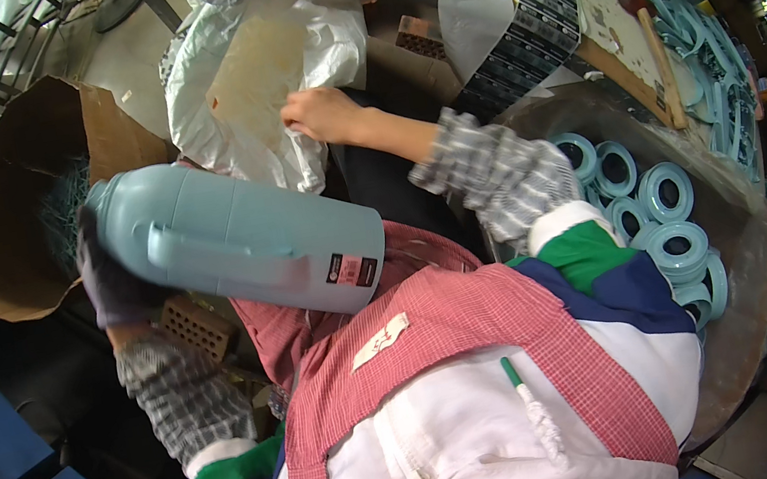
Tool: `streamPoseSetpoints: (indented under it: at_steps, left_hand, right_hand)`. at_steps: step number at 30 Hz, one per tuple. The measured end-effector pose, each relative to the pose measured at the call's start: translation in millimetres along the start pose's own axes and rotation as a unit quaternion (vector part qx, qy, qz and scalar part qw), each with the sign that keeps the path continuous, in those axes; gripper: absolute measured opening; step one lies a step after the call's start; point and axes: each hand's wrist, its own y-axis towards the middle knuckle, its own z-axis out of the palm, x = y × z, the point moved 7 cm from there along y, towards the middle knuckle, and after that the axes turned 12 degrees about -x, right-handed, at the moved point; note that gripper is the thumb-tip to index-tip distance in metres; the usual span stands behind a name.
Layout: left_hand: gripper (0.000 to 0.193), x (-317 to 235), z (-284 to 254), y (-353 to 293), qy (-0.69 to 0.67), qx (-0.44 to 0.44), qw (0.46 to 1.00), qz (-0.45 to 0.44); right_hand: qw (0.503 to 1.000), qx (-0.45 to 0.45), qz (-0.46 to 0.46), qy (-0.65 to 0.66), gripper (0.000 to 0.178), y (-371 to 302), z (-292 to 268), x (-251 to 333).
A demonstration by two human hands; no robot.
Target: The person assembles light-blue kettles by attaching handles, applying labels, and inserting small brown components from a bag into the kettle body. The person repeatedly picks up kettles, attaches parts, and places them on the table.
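Observation:
A pale blue thermos flask (245,232) lies tilted across my lap, its handle facing up and a small pink-and-black label near its lower right end. My left hand (114,279), in a dark glove, grips the flask's left end from the side; part of its fingers is hidden behind the flask. Bare and with curled fingers, my right hand (319,115) is over a crumpled white plastic bag (333,30) beyond the flask. What its fingers hold, if anything, I cannot make out. Yellowish material (249,74) shows in the bag.
A cardboard box (115,122) with thin blue pieces stands at left. Blue rings (668,192) fill a plastic-lined container at right. The bench beyond bears a mallet (645,13), label sheets (523,43), blue handle strips (726,71) and flasks. A perforated brick (196,329) is below the flask.

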Motion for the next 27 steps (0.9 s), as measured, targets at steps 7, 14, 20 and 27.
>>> streamPoseSetpoints:
  at_steps: [7,14,20,27]
  left_hand:
    - [0.034,-126,39,-86,0.153,-0.123,0.924,0.327]
    - [0.062,-78,159,-91,0.291,0.101,0.826,0.472]
    - [0.080,-65,227,-98,0.304,0.141,0.791,0.511]
    - [0.088,-44,251,-99,0.248,0.163,0.849,0.436]
  right_hand:
    - [0.990,0.044,0.024,-0.131,0.015,51,83,-73]
    - [0.848,-0.099,0.195,0.482,0.018,46,-87,-33]
    - [0.833,-0.107,0.061,0.539,0.020,16,-213,46]
    - [0.870,-0.073,0.093,0.478,0.023,14,-202,66]
